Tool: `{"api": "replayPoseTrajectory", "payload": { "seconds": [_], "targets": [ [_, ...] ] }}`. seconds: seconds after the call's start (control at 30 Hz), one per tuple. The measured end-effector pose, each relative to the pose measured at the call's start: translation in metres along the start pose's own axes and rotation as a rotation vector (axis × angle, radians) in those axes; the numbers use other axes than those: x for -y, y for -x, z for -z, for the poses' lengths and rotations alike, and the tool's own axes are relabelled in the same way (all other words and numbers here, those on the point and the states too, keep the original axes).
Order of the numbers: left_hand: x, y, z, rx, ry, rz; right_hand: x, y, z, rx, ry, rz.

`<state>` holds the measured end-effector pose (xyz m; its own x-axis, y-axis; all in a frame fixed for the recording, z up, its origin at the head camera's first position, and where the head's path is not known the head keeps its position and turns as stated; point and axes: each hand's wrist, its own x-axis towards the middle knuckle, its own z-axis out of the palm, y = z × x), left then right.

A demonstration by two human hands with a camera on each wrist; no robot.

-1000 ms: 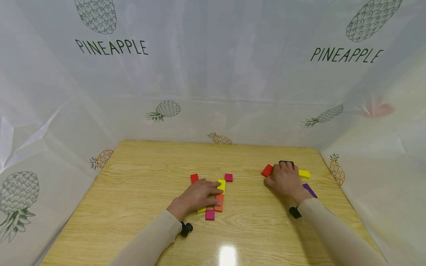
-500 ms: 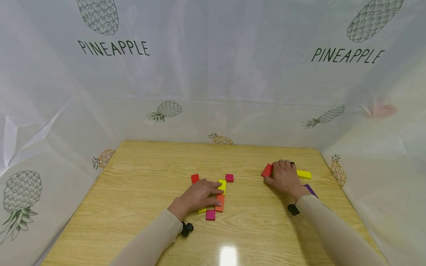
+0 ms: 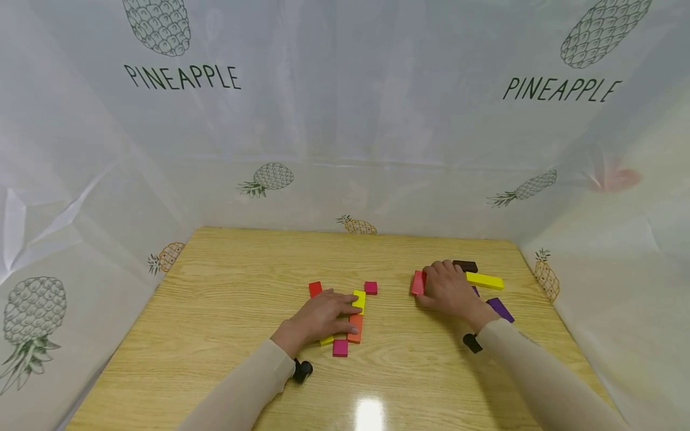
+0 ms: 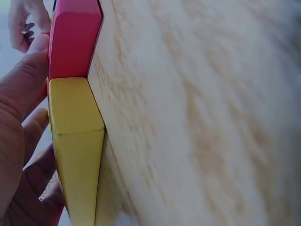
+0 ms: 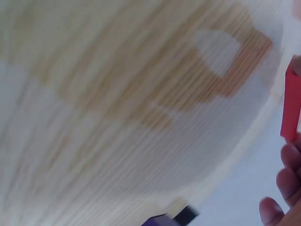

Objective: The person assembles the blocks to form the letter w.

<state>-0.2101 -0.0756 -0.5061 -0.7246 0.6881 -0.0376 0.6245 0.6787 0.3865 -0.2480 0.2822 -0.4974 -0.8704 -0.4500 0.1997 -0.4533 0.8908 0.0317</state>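
My left hand point(image 3: 321, 317) lies over a group of coloured blocks, fingers stretched out onto a yellow block point(image 3: 359, 297) and an orange block point(image 3: 354, 332). Part of a red block point(image 3: 315, 289) shows past its far side. In the left wrist view the thumb touches a pink block point(image 4: 75, 42), which adjoins another yellow block point(image 4: 77, 108). To the right, my right hand point(image 3: 450, 290) pinches a red block point(image 3: 418, 284) between thumb and fingers. That block point(image 5: 292, 101) looks raised off the table in the right wrist view.
Beside the right hand lie a black block point(image 3: 465, 266), a long yellow block point(image 3: 485, 281) and a purple block point(image 3: 500, 309), with another purple piece partly hidden. A small pink block point(image 3: 371, 288) sits beyond the left fingers. White pineapple-print sheeting point(image 3: 345, 120) surrounds the wooden table point(image 3: 242, 257).
My right hand has taken hold of the red block and moved left with it, uncovering the black block and more of the yellow one. The left hand has stayed in place.
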Motion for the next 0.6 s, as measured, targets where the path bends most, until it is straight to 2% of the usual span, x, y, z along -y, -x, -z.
{"api": "replayPoseTrajectory", "payload": {
  "seconds": [0.33,0.6],
  "targets": [
    [0.000,0.000,0.001,-0.003,-0.014,-0.012,0.038,0.002,0.002,0.008,-0.009,0.216],
    [0.001,-0.001,0.000,-0.002,-0.018,-0.010,0.055,-0.001,-0.002,0.037,-0.080,0.287]
  ]
}}
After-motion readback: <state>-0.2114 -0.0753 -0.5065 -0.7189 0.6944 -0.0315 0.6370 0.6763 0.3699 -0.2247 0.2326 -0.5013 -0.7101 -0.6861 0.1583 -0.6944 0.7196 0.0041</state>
